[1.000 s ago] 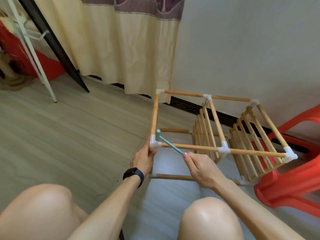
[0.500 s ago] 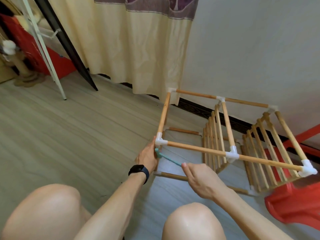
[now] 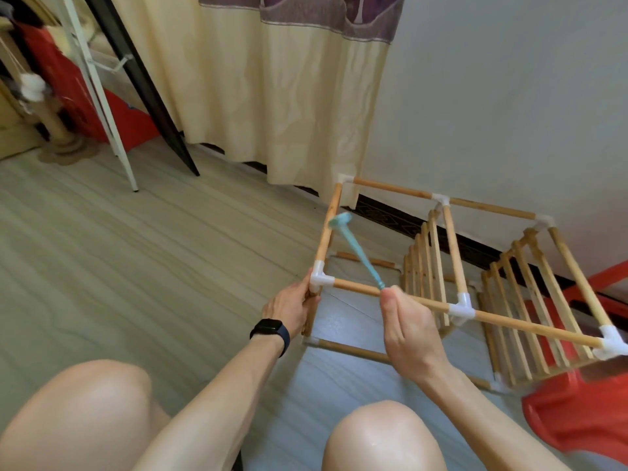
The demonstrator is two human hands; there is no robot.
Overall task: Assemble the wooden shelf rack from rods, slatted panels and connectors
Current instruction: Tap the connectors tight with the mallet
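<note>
Since the rack (image 3: 530, 329) lies on the floor (image 3: 136, 266) close to the wall (image 3: 509, 96), with its near left connector (image 3: 319, 278) right before the person, the step in hand looks to be knocking that corner joint tight. To do it well, the blow should land square on the top of the white connector, straight down the line of the rod (image 3: 311, 314) under it, so the rod seats deeper and does not skew. Short, light taps seem wiser than one hard swing, since the plastic could crack and the open frame could rack sideways. The thumb at the joint sits near where the head would fall and should be kept out of its path. The hammer (image 3: 356, 253), small and pale blue, is raised with its head blurred, up by the left side rod and well above the connector. The left hand (image 3: 290, 309) grips the upright rod just below the connector, fingers wrapped round it and thumb pressed to the connector's side, steadying the frame. The right hand (image 3: 407, 331) pinches the very end of the hammer's handle, its fingers curled in tight, just above the front rod. Two slatted panels (image 3: 428, 266) stand fitted in the frame further right. At the rack's far right end is a red stool (image 3: 577, 419); whether the frame rests on it I cannot tell. A dark watch (image 3: 270, 329) sits on the left wrist.
</note>
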